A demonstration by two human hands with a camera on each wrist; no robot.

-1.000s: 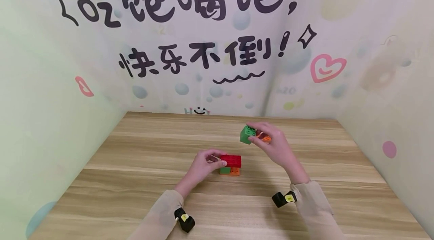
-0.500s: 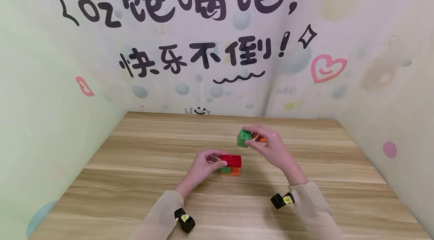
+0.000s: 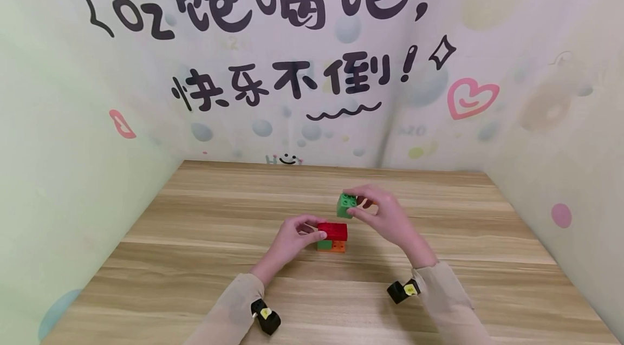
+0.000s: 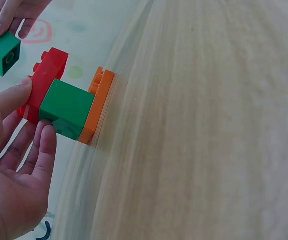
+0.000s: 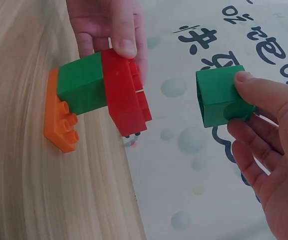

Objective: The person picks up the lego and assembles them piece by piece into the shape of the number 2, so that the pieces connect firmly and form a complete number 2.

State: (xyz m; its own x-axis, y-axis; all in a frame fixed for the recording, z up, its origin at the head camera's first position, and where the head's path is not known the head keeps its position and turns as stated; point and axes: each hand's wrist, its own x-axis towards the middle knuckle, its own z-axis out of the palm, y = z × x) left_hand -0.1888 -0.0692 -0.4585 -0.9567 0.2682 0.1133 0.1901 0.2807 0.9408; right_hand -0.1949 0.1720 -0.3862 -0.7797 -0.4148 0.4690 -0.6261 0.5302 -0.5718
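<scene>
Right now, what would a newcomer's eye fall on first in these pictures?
Probably the large dark lettering on the back wall. Next, near the middle of the wooden table, a red brick, held by the left grip, atop a green block on an orange base. Just above it in the head view, the right grip holds another green brick, apart from the red one.

Bright, even light fills the head view, where the backdrop (image 3: pixel 229 139) looks pale and a soft-edged shadow lies on the tabletop (image 3: pixel 195 258) at about 9 o'clock from the right forearm (image 3: pixel 420 252). Both wrist views are dimmer and hazier. In the left one the tabletop smears out of focus towards 3 o'clock, while in the right one the bricks (image 5: pixel 81 82) look fairly crisp and the tabletop towards 9 o'clock soft
</scene>
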